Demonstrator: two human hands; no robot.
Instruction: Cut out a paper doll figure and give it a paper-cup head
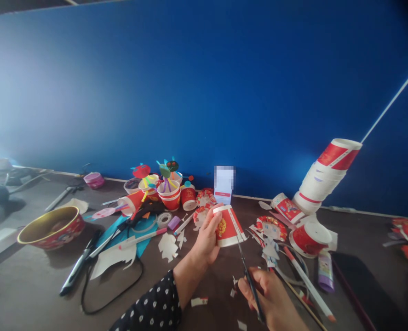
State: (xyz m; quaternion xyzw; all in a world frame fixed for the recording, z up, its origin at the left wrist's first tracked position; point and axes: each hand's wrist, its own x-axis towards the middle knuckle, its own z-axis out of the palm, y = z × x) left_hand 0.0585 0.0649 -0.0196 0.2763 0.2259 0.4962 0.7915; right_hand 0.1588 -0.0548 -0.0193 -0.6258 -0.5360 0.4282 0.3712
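Note:
My left hand [207,234] is wrapped around a red and white paper cup [228,225], held upside down with its wide rim low. In my right hand [267,294] is a pair of dark scissors [248,276], gripped by the handles. Their blades reach up to the cup's lower right edge, where a small strip of paper sticks out. White paper scraps [199,301] lie on the table below the hands. Close to the right hand are a white marker [309,282] and a cut paper figure [270,250].
A leaning stack of paper cups [321,184] stands at the right. Decorated cups [169,195] are at the back, near a blue partition [190,82]. To the left are a gold-lined bowl [52,230] and a hot-air styler or thick pen-like tool [79,264]. A glue stick [325,271] stands right.

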